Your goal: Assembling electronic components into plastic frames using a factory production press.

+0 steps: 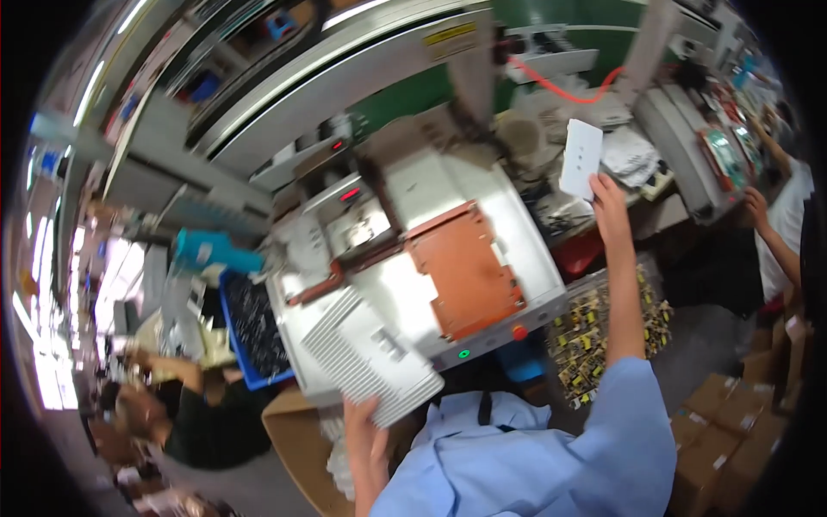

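Note:
My left hand (pixel 362 420) grips the lower edge of a white ribbed plastic housing panel (pixel 379 349), which is tilted over the front left of a metal machine table. Stretched out to the far right, my right hand (pixel 610 202) has its fingers closed on the bottom of a smaller white rectangular plate (pixel 581 159) with a few small dark holes. Between the two hands, an orange-brown flat fixture (pixel 465 271) lies on the machine table (pixel 543 263). Its surface carries no panel.
A blue bin (pixel 231 332) of dark parts stands left of the table, beside a seated person (pixel 215 422). An open cardboard box (pixel 297 439) is near my left arm. Small yellow-black parts (pixel 594 336) fill a tray at right. White bags (pixel 633 159) lie beyond; another person works far right.

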The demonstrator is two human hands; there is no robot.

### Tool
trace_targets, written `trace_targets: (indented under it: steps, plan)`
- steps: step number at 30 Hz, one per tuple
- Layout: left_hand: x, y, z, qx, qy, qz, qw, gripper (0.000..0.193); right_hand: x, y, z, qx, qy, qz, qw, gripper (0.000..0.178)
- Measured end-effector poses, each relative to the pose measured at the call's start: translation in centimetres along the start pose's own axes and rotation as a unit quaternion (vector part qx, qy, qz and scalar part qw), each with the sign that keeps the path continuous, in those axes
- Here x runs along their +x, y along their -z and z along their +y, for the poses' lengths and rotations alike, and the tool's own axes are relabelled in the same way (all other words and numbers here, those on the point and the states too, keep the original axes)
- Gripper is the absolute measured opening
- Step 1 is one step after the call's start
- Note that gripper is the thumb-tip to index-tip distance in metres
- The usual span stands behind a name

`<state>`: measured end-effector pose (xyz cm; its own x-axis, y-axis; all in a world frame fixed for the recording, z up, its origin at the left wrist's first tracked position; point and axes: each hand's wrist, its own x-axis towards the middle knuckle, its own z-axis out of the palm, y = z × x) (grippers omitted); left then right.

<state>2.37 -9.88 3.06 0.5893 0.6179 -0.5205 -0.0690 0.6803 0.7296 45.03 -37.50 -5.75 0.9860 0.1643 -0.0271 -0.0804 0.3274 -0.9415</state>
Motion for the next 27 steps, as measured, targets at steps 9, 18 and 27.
trace_targets:
  steps: [9, 18, 27]
  plan:
    - [1.2, -0.7, -0.8, 0.025, -0.009, -0.061, 0.998, 0.064, -21.7, -17.0, -3.5, -0.094, -0.183, -0.283, 0.937, 0.031]
    - [0.6, 4.3, 1.5, 0.069, 0.053, -0.148, 0.985, 0.067, -18.3, -21.5, -6.9, -0.248, 0.005, -0.586, 0.771, 0.024]
    - [-0.5, 6.6, 1.0, 0.005, 0.082, -0.163, 0.983, 0.063, -23.4, -27.7, -2.2, -0.399, 0.111, -0.576, 0.705, 0.036]
